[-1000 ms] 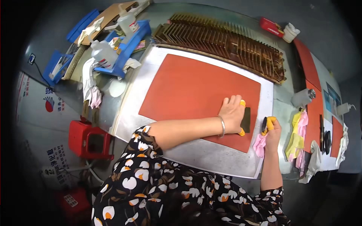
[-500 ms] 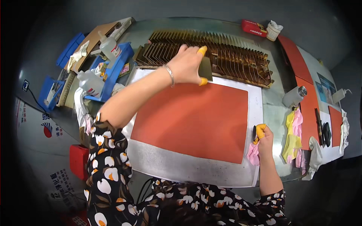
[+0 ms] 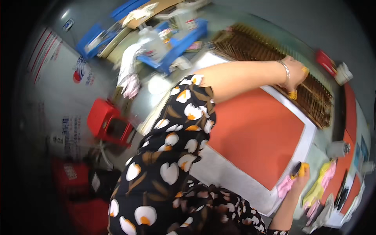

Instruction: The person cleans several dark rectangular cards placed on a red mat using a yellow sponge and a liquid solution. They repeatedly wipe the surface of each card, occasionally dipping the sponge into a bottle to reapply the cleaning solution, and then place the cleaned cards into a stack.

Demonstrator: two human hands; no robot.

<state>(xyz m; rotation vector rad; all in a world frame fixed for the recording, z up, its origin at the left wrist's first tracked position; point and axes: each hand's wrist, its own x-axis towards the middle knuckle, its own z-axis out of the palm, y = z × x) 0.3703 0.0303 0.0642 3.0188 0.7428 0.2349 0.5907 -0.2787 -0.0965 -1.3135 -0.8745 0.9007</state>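
My left hand (image 3: 294, 74), with yellow finger covers on thumb and finger, reaches to the front of a long rack of upright thin brown metal plates (image 3: 250, 45). Thumb and finger stand apart against the plates. Motion blur hides whether a plate is between them. My right hand (image 3: 301, 179), lower right, is closed on a small dark rounded object (image 3: 296, 169) at its yellow-covered fingers. Pink cloth (image 3: 285, 186) hangs next to that hand. An orange-red mat (image 3: 258, 137) lies on a pale board between my hands.
Plastic bottles (image 3: 152, 43) and a blue tray (image 3: 172, 58) sit at the far left, a white cloth (image 3: 129, 62) beside them. A red stool (image 3: 109, 121) stands left of the table. Right are a silver bottle (image 3: 337, 149), yellow and pink cloths (image 3: 319, 188), and a red box (image 3: 326, 62).
The view has swung left and tilted, shifting the table to the right. The brown plate seen earlier in my left hand no longer shows clearly. My right hand keeps its grip.
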